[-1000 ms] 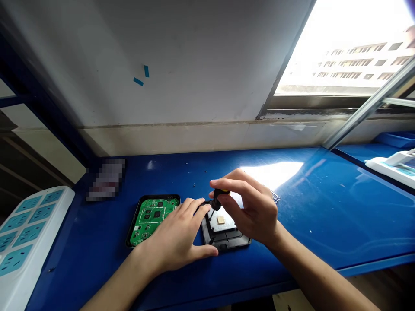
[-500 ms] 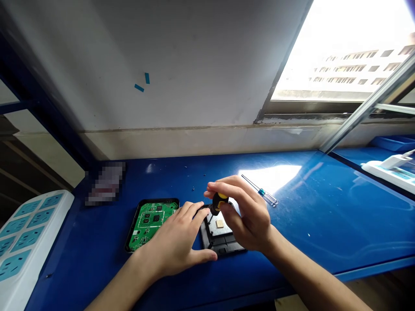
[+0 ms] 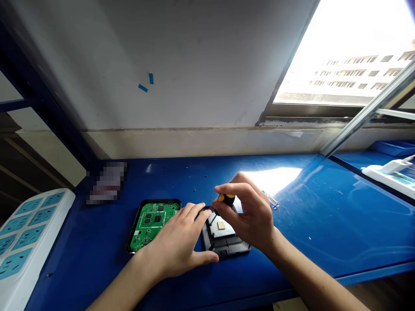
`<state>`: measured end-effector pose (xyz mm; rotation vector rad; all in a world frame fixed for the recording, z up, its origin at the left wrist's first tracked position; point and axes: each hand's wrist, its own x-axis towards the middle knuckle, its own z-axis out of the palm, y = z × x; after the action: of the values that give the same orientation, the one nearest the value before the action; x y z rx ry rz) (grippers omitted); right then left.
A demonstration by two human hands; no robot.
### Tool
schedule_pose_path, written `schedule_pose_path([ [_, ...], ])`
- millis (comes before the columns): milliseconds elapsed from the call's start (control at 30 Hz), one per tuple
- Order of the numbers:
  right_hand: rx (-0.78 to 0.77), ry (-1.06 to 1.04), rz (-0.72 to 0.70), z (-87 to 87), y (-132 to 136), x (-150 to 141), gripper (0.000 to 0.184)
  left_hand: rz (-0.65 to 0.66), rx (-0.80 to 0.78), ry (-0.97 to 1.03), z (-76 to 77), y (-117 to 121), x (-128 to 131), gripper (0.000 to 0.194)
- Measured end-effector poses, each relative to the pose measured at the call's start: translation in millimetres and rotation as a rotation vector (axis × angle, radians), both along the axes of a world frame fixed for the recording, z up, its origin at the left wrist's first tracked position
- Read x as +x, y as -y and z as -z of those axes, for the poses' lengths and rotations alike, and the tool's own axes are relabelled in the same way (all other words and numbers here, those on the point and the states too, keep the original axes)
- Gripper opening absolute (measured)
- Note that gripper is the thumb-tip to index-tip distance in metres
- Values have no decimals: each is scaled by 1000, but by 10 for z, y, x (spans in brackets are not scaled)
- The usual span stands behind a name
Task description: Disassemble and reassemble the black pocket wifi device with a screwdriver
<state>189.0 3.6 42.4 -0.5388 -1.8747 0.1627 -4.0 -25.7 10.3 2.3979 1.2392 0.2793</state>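
- Right hand [image 3: 249,211] at work, fingertips pinching the black-and-yellow screwdriver [image 3: 227,199], its shaft slanting down towards the left part of the metal plate [image 3: 227,232]!
- That plate sits in the black casing [image 3: 227,248], flat on the blue table [image 3: 308,220], between the hands.
- Left hand [image 3: 181,237] spreads along the casing's left side; can't tell whether its fingers grip.
- Green circuit board [image 3: 152,220] lies just left.

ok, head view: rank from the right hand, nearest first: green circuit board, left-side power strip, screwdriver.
1. Screwdriver: gripped in the right hand.
2. Green circuit board: to its left, partly covered by the left hand.
3. Power strip: farthest, at the picture's left edge.
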Motion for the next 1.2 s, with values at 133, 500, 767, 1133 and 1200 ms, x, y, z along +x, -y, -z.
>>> schedule_pose_path([
  [133,26,-33,-43,27,-4,10,37,-3,7,18,9,2,-6,66],
  [500,-41,-52,-110,-16,8,40,32,23,19,-8,36,-1,-4,81],
  [767,18,-66,-20,-37,17,-8,26,13,10,-19,30,1,3,77],
  [1133,53,-21,-77,57,-9,-51,37,5,-27,-26,-71,11,14,74],
  [1200,46,-13,-70,68,-15,-51,40,3,-15,-15,-74,17,17,73],
])
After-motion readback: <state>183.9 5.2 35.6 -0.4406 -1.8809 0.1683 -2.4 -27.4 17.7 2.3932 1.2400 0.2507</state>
